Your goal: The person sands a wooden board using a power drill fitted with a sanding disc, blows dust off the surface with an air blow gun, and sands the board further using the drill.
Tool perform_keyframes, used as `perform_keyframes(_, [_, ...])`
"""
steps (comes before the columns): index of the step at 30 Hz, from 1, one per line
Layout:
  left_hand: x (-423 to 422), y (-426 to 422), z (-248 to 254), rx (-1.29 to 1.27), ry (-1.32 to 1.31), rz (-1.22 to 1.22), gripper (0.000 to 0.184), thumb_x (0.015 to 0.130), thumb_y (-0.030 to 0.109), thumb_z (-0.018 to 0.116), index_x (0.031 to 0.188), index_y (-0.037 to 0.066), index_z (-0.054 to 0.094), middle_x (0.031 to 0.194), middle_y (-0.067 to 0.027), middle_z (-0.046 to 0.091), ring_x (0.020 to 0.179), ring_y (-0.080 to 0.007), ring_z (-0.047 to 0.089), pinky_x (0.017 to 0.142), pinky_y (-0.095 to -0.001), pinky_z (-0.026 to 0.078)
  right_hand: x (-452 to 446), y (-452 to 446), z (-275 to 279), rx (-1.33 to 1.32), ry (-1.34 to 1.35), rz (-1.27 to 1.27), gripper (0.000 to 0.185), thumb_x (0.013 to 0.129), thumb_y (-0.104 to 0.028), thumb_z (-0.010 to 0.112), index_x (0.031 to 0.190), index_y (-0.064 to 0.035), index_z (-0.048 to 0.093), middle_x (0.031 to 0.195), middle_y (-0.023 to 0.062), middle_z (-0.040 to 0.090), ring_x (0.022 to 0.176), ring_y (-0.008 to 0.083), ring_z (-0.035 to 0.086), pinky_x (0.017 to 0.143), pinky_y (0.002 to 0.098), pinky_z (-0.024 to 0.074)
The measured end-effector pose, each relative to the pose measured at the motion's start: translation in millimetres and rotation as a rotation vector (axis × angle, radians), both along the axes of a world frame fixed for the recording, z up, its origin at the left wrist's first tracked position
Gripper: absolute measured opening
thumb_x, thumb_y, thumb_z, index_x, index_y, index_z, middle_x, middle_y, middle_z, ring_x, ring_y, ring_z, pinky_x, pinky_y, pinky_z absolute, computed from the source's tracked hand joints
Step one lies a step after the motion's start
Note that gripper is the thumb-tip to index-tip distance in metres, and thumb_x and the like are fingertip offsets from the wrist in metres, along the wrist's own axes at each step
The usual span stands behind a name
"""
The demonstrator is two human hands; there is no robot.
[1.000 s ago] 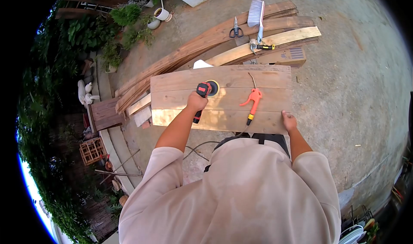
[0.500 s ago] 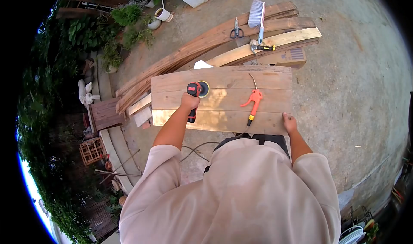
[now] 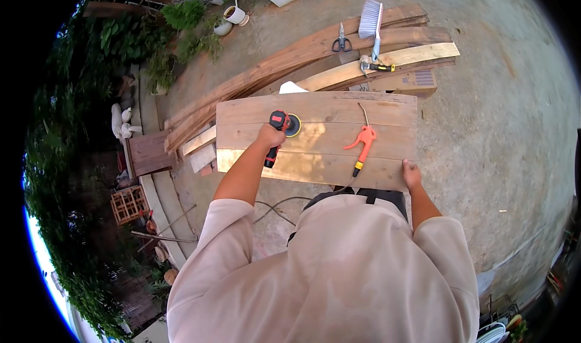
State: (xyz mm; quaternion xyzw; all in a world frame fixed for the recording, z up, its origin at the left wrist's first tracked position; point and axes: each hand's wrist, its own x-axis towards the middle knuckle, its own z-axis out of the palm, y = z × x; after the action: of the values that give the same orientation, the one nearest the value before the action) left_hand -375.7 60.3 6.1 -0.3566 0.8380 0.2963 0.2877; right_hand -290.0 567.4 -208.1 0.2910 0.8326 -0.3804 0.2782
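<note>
My left hand is wrapped around the grip of a red and black cordless sander. Its round, yellow-rimmed pad faces the left half of a panel of joined wooden planks; whether the pad presses flat on it I cannot tell. At the panel's near right corner, my right hand grips the edge, fingers on top. Between the hands, on the panel's right half, lies an orange air blow gun with a thin metal nozzle and a hose running off the near edge.
Beyond the panel, long planks lie stacked on the concrete ground. On them rest scissors, a brush and a hammer. A cardboard box is beside them. Potted plants stand further back, and a wooden crate lies left.
The sander has turned slightly, its head tipping a little away and to the right over the panel. The whole view has shifted slightly. My right hand keeps its hold on the panel corner.
</note>
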Motion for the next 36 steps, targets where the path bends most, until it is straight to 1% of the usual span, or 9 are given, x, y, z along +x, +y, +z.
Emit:
perform_keyframes(11, [2,27,-18,0.087,0.040,-0.073,0.012,0.074,0.005,0.061,0.078,-0.002,0.069,0.065,-0.0157,0.069,0.059,-0.0254,0.072,0.059,-0.0395,0.058,0,-6,1,0.023,0.010,0.015,0.092,0.092,-0.067,0.059,0.133,0.0145,0.055,0.134,0.0365,0.058,0.131,0.0442,0.056,0.111,0.0443,0.0426])
perform_keyframes(15, [-1,-6,-27,-0.074,0.050,-0.095,0.012,0.076,0.008,0.062,0.073,-0.002,0.070,0.065,-0.0172,0.070,0.060,-0.0273,0.073,0.061,-0.0398,0.059,-2,-4,11,0.010,-0.009,0.005,0.088,0.092,-0.066,0.060,0.129,0.0134,0.059,0.130,0.0362,0.061,0.128,0.0443,0.058,0.108,0.0445,0.0446])
perform_keyframes(18, [-2,-28,-9,-0.142,0.022,-0.083,0.012,0.076,0.008,0.063,0.075,-0.002,0.070,0.066,-0.0172,0.071,0.061,-0.0275,0.073,0.061,-0.0396,0.059,-2,-5,13,0.014,-0.014,0.001,0.086,0.092,-0.065,0.060,0.128,0.0128,0.060,0.129,0.0361,0.062,0.127,0.0446,0.059,0.108,0.0446,0.0452])
perform_keyframes(21, [1,-33,-11,-0.131,0.022,-0.033,0.012,0.076,0.008,0.065,0.076,-0.003,0.070,0.067,-0.0164,0.071,0.060,-0.0265,0.073,0.060,-0.0392,0.059,-2,-6,8,0.041,0.001,0.003,0.085,0.093,-0.065,0.059,0.128,0.0128,0.060,0.128,0.0359,0.062,0.125,0.0451,0.059,0.107,0.0451,0.0456])
perform_keyframes(25, [7,-6,-20,0.010,0.018,-0.082,0.012,0.075,0.007,0.065,0.080,-0.003,0.069,0.067,-0.0153,0.070,0.060,-0.0244,0.072,0.059,-0.0390,0.058,-1,-5,2,0.028,-0.006,0.021,0.088,0.093,-0.065,0.059,0.131,0.0133,0.057,0.130,0.0370,0.060,0.128,0.0470,0.057,0.109,0.0470,0.0439])
perform_keyframes(29, [6,13,-24,0.046,0.033,-0.123,0.011,0.074,0.007,0.064,0.079,-0.001,0.069,0.067,-0.0151,0.070,0.060,-0.0252,0.072,0.059,-0.0395,0.058,1,0,-11,0.001,-0.005,0.019,0.091,0.092,-0.066,0.059,0.136,0.0138,0.053,0.135,0.0374,0.057,0.132,0.0470,0.054,0.112,0.0467,0.0420])
perform_keyframes(32, [9,-12,-32,-0.021,0.043,-0.133,0.011,0.075,0.008,0.064,0.078,-0.001,0.069,0.067,-0.0155,0.070,0.060,-0.0256,0.073,0.060,-0.0394,0.058,-1,0,-7,0.009,-0.028,0.023,0.092,0.092,-0.066,0.059,0.137,0.0141,0.053,0.136,0.0370,0.057,0.133,0.0463,0.053,0.112,0.0459,0.0414])
perform_keyframes(35, [15,-42,-19,-0.087,0.032,-0.072,0.011,0.077,0.009,0.064,0.078,0.000,0.069,0.067,-0.0156,0.070,0.059,-0.0253,0.072,0.058,-0.0391,0.058,1,-2,-7,0.041,0.015,-0.002,0.087,0.092,-0.065,0.060,0.127,0.0151,0.060,0.127,0.0363,0.063,0.125,0.0449,0.060,0.107,0.0447,0.0454])
perform_keyframes(36, [16,-48,-17,-0.104,0.027,-0.060,0.010,0.077,0.008,0.064,0.079,0.000,0.069,0.067,-0.0156,0.070,0.059,-0.0251,0.072,0.057,-0.0391,0.057,1,-3,-5,0.039,0.010,-0.003,0.088,0.092,-0.065,0.060,0.128,0.0151,0.059,0.129,0.0363,0.062,0.126,0.0449,0.059,0.108,0.0446,0.0449])
